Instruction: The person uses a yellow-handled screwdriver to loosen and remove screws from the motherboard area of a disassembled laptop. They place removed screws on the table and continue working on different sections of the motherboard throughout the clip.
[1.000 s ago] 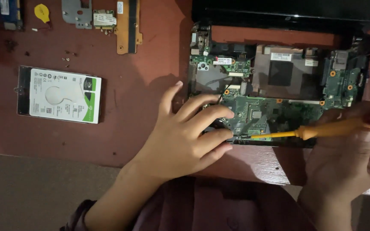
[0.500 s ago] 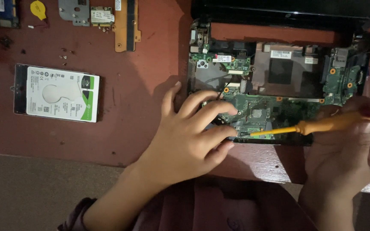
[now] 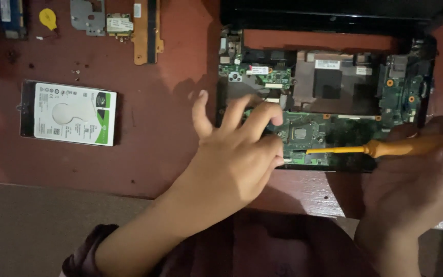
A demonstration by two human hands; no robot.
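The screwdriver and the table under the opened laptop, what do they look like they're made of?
The screwdriver in the right hand has a translucent orange handle, probably plastic; its thin shaft, likely metal, glows orange in this light. The table looks like reddish-brown painted or varnished wood, with a slightly worn, matt surface; I can't be sure.

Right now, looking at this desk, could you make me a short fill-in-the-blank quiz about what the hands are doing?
1. The right hand holds a screwdriver whose handle is ____ in colour.
2. The left hand rests its fingers on the opened ____.
3. The hard drive lies on the table to the ____ of the left hand.

Missing words: yellow; laptop; left
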